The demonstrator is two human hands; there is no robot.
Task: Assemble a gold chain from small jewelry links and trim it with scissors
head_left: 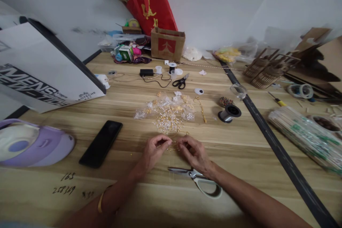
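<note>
My left hand (157,148) pinches thumb and forefinger together, and whatever lies between them is too small to make out. A short distance to its right, my right hand (194,152) has its fingers curled and pressed together, their contents hidden. Thin gold-coloured wire or chain (184,133) and small gold bits show around the fingertips. Just beyond lies a loose heap of clear and gold beads (168,121), with small plastic bags of beads (152,107) behind it. Scissors with pale handles (210,186) lie partly under my right wrist, blades pointing left.
A black phone (101,144) and a purple visor cap (50,146) lie left, below a large white box (48,67). A wire spool (229,113), gold chain (201,109) and black scissors (181,82) lie beyond my hands. Packed sticks (304,135) lie right of the black strip (267,139).
</note>
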